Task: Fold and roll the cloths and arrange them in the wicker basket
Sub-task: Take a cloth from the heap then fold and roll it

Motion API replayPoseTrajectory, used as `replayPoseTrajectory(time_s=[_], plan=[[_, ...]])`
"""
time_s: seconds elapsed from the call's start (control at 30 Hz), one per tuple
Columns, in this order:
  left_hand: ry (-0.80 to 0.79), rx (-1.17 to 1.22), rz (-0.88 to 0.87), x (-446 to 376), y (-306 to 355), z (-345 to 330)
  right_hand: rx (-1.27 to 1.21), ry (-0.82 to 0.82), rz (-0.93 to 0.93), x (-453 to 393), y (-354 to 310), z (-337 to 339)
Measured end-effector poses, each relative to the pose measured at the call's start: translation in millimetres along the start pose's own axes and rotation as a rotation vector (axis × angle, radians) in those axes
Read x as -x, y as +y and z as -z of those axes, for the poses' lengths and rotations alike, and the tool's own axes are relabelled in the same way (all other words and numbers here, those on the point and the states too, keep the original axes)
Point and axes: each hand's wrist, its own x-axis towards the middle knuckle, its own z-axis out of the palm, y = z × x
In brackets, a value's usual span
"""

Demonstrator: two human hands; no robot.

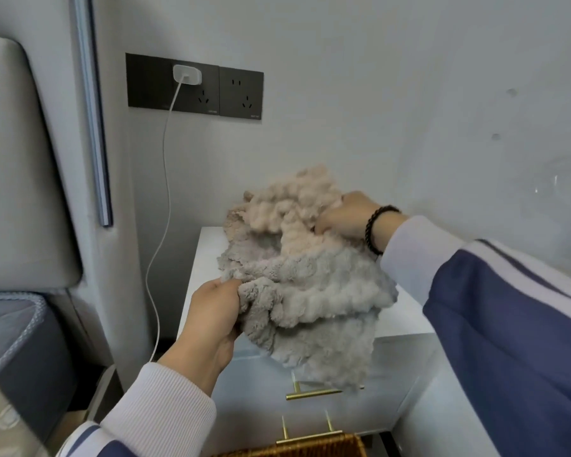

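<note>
Cloths: a fluffy heap (297, 258), beige on top and grey beneath, bunched up over the white desk (198, 258); the grey lower edge hangs past the desk's near edge, in front of the drawers.
Left hand: the left hand (211, 321) grips the grey cloth's near-left edge, fingers (226, 286) curled round a fold of it, thumb tucked against the pile.
Right hand: the right hand (343, 216) is pushed into the beige cloth at the far right of the heap, fingers buried in the fluff and clutching it; a dark bead bracelet (376, 229) sits on the wrist.
Basket: the wicker basket (310, 448) shows only its rim, at the near edge, below the drawers and apart from the cloths.
Drawers: two brass handles (310, 394) on the desk front, the upper one partly behind the hanging cloth.
Wall: dark sockets (195, 84) at far left, a white charger (187, 74) plugged in, its cable (164, 192) trailing down beside the desk.
Bed: a padded grey headboard (20, 176) stands at left.
</note>
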Motion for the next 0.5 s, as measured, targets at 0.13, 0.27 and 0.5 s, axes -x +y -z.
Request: replayPoseTrajectory(time_s=[0.13,0.27,0.5], plan=[[-0.001,0.083,0.004,-2,0,-5,-0.013,0.321,0.087,-23,-17,33],[-0.013,0.120,0.023,-3,-2,-14,0.238,0.654,0.211,-56,-17,36],[-0.069,0.148,0.059,-1,0,-27,0.693,-0.052,0.091,-94,34,-27]])
